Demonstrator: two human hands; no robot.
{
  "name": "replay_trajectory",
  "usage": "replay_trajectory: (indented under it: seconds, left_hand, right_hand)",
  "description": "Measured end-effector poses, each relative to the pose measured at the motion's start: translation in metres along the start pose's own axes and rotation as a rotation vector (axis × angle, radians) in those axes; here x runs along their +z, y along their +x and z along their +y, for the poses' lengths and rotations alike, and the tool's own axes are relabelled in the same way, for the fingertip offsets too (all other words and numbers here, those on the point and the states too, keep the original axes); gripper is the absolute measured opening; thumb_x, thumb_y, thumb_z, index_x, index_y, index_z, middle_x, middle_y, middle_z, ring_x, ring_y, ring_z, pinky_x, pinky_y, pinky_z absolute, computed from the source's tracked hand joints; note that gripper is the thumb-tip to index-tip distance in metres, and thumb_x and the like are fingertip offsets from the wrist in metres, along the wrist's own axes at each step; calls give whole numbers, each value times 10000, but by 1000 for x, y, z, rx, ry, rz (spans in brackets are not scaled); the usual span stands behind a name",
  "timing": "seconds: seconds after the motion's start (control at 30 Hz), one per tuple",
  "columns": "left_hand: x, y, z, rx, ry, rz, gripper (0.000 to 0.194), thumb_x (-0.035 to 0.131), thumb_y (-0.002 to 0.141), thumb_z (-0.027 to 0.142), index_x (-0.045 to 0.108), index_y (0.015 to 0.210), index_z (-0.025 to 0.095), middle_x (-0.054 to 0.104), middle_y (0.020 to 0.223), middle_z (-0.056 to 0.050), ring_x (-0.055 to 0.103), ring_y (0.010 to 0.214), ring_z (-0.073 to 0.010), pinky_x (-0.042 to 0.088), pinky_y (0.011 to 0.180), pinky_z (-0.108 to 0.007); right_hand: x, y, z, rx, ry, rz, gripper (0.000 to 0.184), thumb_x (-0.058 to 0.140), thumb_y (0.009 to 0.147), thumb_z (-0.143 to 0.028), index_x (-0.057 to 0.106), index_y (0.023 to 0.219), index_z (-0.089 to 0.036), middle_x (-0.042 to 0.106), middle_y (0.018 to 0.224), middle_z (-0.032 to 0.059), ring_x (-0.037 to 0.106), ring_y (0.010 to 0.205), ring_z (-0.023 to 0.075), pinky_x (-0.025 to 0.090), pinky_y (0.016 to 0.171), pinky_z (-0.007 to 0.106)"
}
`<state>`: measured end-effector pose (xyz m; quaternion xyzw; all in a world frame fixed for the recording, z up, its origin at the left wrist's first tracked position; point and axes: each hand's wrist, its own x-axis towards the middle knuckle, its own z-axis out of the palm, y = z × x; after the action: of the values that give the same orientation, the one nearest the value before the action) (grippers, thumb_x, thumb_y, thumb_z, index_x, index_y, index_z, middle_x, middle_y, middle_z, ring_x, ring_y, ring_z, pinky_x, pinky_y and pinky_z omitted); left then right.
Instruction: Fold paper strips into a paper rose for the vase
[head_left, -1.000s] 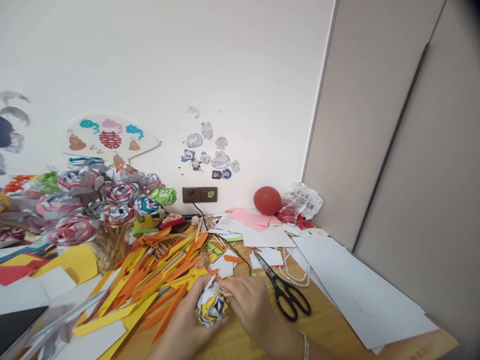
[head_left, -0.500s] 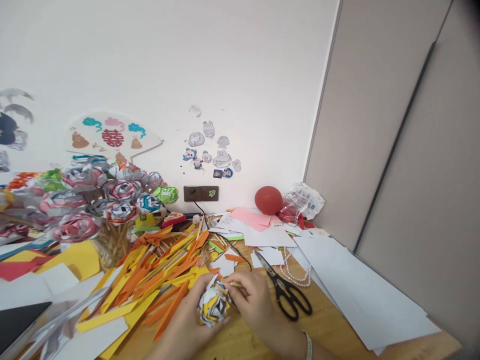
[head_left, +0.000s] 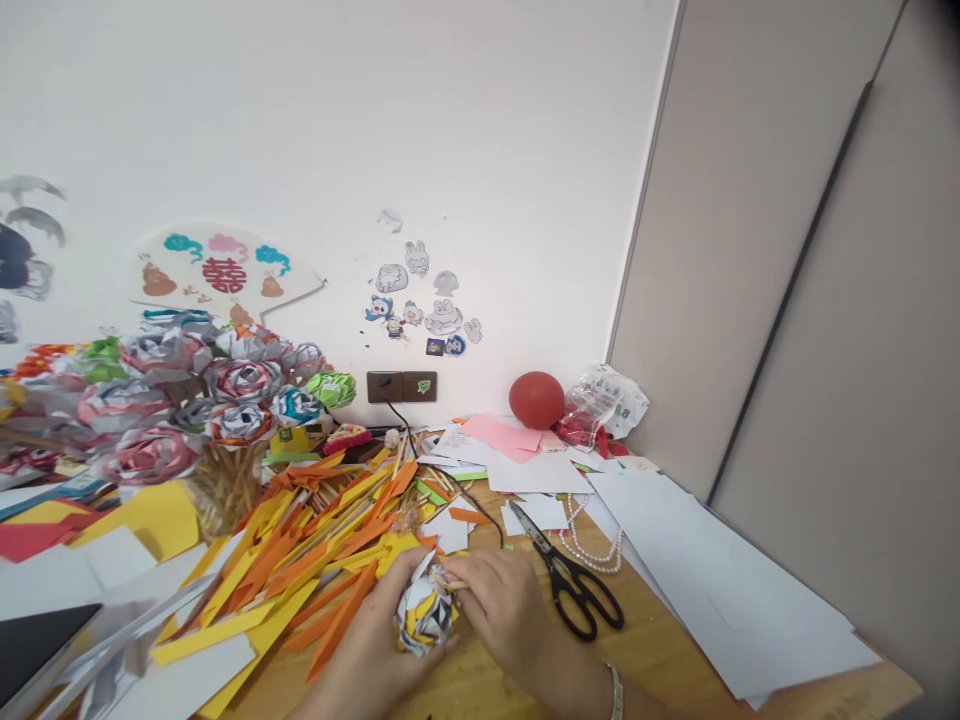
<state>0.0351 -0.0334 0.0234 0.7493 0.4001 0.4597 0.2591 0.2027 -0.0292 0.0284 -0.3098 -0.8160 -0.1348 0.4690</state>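
Observation:
A white, yellow and grey folded paper flower (head_left: 425, 612) rests in my left hand (head_left: 379, 628), whose fingers and thumb wrap round its left side and underside. At the flower's upper right edge, my right hand (head_left: 506, 610) is closed in a pinch on a short, thin wooden stick (head_left: 455, 586). The stick's tip points toward the flower; whether it touches the petals is hidden by the fingers. Just right of my right hand lie black-handled scissors (head_left: 570, 580), blades pointing away. Orange and yellow paper strips (head_left: 322, 535) are heaped to the left of my left hand.
Finished paper flowers (head_left: 244, 380) stand in a bunch at the back left. A red balloon (head_left: 536, 400) and a clear plastic bag (head_left: 607, 400) sit by the wall. White sheets (head_left: 720, 580) cover the right side. A black cable (head_left: 469, 492) and pearl beads (head_left: 592, 560) lie behind the hands.
My right hand's fingers have shifted slightly left and curled further over, and the stick has turned a little with them. My left hand and the flower stay nearly in place.

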Motion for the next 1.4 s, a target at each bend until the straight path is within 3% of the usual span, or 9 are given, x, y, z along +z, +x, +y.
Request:
replay_trajectory:
  seconds: [0.27,0.43,0.57,0.67,0.73,0.83,1.03,1.2,1.4]
  left_hand:
    - [3,1,3,-83,-114,46,446,676,642,267,483,1038,199,674,872,-39,656,754,-212,539,681,-284]
    - [2,3,13,-128,-166,89,431,675,640,293,487,1018,207,673,858,-25,657,761,-214,541,696,-293]
    - [-1,4,6,-106,-187,48,506,695,596,250,505,1062,202,673,994,-56,641,925,-248,514,829,-322]
    - [-1,3,-9,-95,-194,48,564,693,591,243,521,1127,194,639,1131,-94,582,1072,-286,455,937,-364]
    - [0,2,-20,-88,-173,9,654,719,579,236,502,1194,185,594,1227,-126,519,1164,-313,394,1002,-406]
    - [1,1,-30,-84,-180,-47,744,711,611,215,432,1300,206,492,1359,-129,437,1253,-314,303,1064,-433]
    - [0,-1,-34,-124,-202,-58,794,733,602,273,428,1333,230,468,1389,-118,392,1286,-329,242,1082,-466]
    - [-3,0,-34,-112,-212,-92,783,754,608,364,458,1319,226,511,1352,-118,401,1279,-334,247,1080,-468]
    - [-5,5,-28,-137,-241,-103,760,730,642,375,442,1327,215,546,1319,-115,454,1245,-309,292,1069,-436]
  right_hand:
    - [0,-2,4,11,51,-216,344,369,861,-136,536,1162,-120,691,892,93,640,754,225,494,667,345]
    - [-3,3,0,210,281,-274,382,433,827,-122,573,1177,-180,705,961,68,663,814,197,498,743,300]
    - [-8,13,-3,448,544,-166,334,465,845,-161,613,1140,-211,685,1057,48,637,941,170,472,818,249]
    - [-6,17,1,592,687,-103,240,462,877,-272,673,949,-182,685,888,42,622,848,165,466,752,236]
    - [-2,15,5,649,804,-146,276,459,884,-356,656,827,-172,605,695,5,565,668,133,438,619,213]
    - [6,10,10,738,978,-264,351,460,869,-489,584,773,-175,380,519,-68,320,437,76,267,418,190]
    - [10,8,11,683,994,-240,368,570,781,-538,539,734,-174,421,605,-49,361,535,85,282,494,199]
    - [4,10,11,686,917,-267,436,484,846,-520,542,590,-171,395,493,-49,349,460,88,273,448,207]
    - [-3,14,5,565,876,-301,368,488,856,-497,700,923,-204,644,756,26,577,749,189,454,719,291]
